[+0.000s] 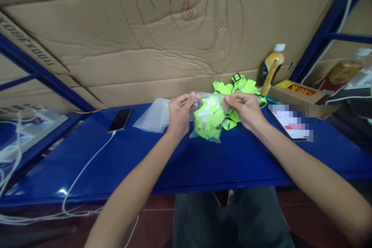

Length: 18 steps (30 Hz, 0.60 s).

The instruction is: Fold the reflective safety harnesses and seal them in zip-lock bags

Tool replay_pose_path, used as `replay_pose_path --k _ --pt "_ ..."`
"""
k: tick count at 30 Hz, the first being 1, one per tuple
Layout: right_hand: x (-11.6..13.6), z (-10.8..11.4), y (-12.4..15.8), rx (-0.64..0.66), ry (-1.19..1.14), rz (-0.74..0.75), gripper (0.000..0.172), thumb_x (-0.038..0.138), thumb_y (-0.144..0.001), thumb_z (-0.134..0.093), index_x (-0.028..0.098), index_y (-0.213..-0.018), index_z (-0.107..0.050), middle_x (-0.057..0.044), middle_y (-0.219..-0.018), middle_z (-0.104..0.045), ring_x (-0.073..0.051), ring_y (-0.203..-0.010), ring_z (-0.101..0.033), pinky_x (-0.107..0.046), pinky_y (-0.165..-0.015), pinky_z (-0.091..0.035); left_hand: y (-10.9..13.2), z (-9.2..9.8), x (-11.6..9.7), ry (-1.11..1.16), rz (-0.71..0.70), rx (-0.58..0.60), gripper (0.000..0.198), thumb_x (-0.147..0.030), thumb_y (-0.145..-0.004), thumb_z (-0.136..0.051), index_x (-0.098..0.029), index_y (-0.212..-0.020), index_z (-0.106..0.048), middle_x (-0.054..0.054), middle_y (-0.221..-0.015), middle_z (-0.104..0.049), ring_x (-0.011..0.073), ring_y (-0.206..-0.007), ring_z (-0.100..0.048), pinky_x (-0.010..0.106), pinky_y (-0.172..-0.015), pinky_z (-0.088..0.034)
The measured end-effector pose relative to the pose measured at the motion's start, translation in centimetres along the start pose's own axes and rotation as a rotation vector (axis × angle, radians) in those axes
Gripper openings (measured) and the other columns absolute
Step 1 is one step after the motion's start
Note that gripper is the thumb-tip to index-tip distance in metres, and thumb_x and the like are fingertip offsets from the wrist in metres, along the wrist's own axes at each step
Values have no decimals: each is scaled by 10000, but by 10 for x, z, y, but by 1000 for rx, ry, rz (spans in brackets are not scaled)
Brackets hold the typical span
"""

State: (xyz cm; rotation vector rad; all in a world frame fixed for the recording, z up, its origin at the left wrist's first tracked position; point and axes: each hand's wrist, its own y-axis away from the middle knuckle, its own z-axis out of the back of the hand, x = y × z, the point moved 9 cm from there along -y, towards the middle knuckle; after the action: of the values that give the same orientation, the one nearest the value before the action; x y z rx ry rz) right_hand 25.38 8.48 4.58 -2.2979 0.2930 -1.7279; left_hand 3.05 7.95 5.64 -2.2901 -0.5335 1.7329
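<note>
Both hands hold a clear plastic bag above the blue table. Inside it sits a folded neon-green strap with grey reflective stripes. My left hand pinches the bag's top left edge. My right hand pinches the top right edge. The bag's bottom hangs down to the table surface. Behind the bag lies a pile of more neon-green straps with a black buckle.
A stack of empty clear bags lies left of my hands. A phone with a white cable lies further left. At the right stand a juice bottle, an open cardboard box and a paper sheet. Cardboard lines the back wall.
</note>
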Motion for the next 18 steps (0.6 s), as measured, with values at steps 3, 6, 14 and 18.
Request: replay_pose_path --k 3,6,14,18 --pt "2 -1 1 -31 24 58 460 586 -576 -1002 214 -686 -754 -25 -679 -749 -152 -622 -667 -292 -648 -558 2 2 -7 -62 -89 -27 407 -561 -767 -919 -174 -739 -797 43 -712 -719 138 -654 -637 257 -653 -507" --pt "-2 -6 2 -22 -2 40 457 580 -593 -996 214 -723 -756 -16 -699 -743 -142 -642 -653 -282 -664 -546 6 1 -14 -100 -171 -34 399 -556 -818 -890 -175 -747 -794 39 -709 -716 138 -661 -639 263 -675 -513" --pt "-3 -16 7 44 -53 32 431 522 -604 -1010 207 -749 -756 9 -712 -711 -116 -660 -603 -260 -669 -509 11 -17 -8 -4 -90 89 316 -468 -808 -920 -187 -884 -797 26 -796 -739 139 -717 -659 264 -722 -537" --pt "0 -21 11 51 -17 14 438 570 -638 -979 227 -783 -749 -3 -796 -735 -147 -737 -647 -285 -723 -541 13 -13 -12 -28 -123 44 274 -382 -765 -948 -187 -854 -778 17 -827 -748 138 -748 -664 257 -740 -533"
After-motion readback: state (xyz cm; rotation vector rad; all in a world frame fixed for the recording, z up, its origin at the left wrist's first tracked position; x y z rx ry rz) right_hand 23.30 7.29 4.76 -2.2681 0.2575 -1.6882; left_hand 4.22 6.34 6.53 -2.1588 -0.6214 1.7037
